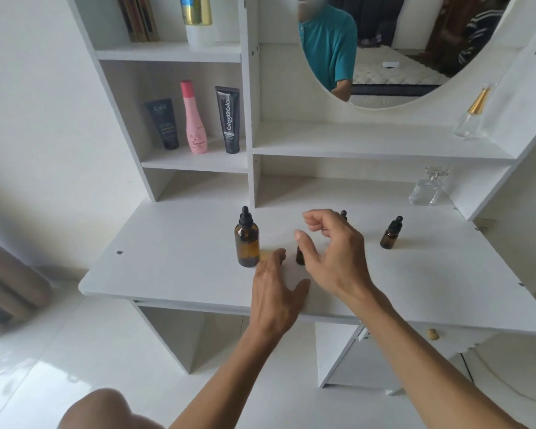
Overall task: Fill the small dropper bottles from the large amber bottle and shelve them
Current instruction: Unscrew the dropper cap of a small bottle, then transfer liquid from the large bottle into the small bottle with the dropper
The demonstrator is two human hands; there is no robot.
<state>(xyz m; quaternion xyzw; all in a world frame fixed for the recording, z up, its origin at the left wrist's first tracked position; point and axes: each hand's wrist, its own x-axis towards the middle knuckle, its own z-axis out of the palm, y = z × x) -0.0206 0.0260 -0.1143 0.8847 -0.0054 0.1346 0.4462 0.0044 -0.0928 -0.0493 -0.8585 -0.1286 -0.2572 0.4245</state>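
Observation:
The large amber bottle [247, 243] with a black dropper cap stands upright on the white vanity top [174, 258]. My left hand [276, 292] hovers just right of it, fingers apart, holding nothing. A small amber dropper bottle [300, 257] stands between my hands, mostly hidden by my right hand [331, 252], which is open and curled above it. Only the black cap of another small bottle [343, 214] shows behind my right hand. A third small dropper bottle [390, 234] stands upright further right.
Two black tubes and a pink bottle [195, 119] stand on the left shelf. A clear glass perfume bottle [427, 188] sits under the right shelf, and another with a gold neck [472, 114] stands above it. An oval mirror [384, 51] hangs behind.

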